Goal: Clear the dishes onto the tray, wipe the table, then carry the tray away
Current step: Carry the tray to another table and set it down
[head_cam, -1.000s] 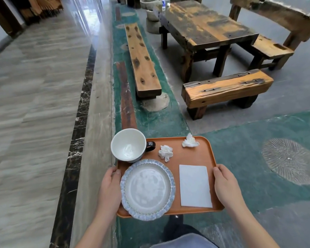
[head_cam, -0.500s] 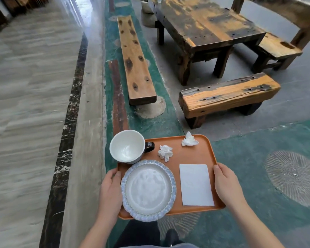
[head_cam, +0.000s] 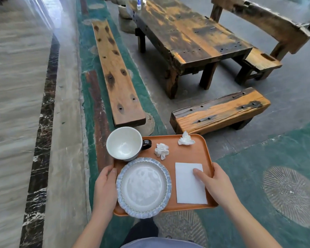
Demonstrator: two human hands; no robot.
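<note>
At the tray's (head_cam: 195, 153) two short ends, both hands grip. Left hand (head_cam: 105, 188) curls round the left rim, thumb on top, touching the plate's (head_cam: 143, 187) edge. Right hand (head_cam: 217, 185) holds the right rim, thumb laid flat on the napkin (head_cam: 188, 187), pinning it. Tray is carried off any surface, long axis running hand to hand, level. Cup (head_cam: 123, 143) overhangs the far-left corner, nearer the left hand; two tissue wads (head_cam: 161, 150) sit loose toward the far edge. Table (head_cam: 186, 34) lies ahead and to the right, well apart. Judgement: carrying away is under way; load leans left, so the left grip matters most.
</note>
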